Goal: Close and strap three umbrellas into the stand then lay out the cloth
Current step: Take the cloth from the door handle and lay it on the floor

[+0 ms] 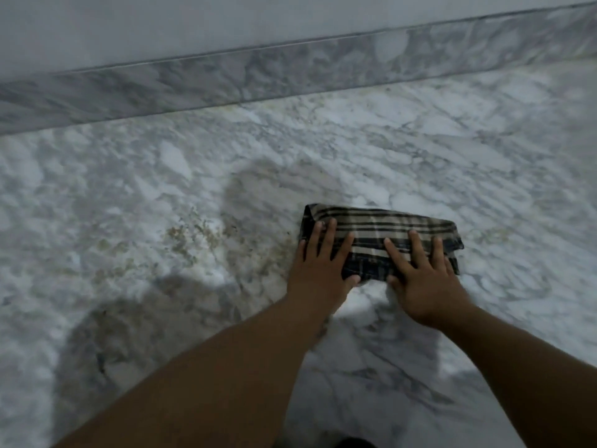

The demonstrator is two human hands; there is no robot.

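Nearest the camera, two bare forearms reach forward and down over a marble floor [129, 195], pale with grey veining and some brownish speckling to the left of the hands. The left hand [318, 270] lies flat with its fingers spread, palm down on the left end of the cloth [381, 236]; its fingertips sit on the fabric and its thumb curls at the cloth's near edge. The right hand [423, 279] is likewise flat and splayed, pressing on the right half, thumb at the near edge. Neither hand pinches anything that can be seen.

The cloth is a dark-and-tan plaid piece, resting on the floor as a narrow folded band, long side running left to right (how many layers are folded under cannot be told). Its right end looks a little rumpled.

Beyond it the floor runs to a marble skirting [290, 79] along a plain wall [226, 17]. No umbrellas or stand are in view, so their state cannot be judged here.

The step in hand seems to be the last one, laying out the cloth. It is still folded, so the next move probably calls for catching a free edge with the fingertips and opening the folds outward, then smoothing it flat.
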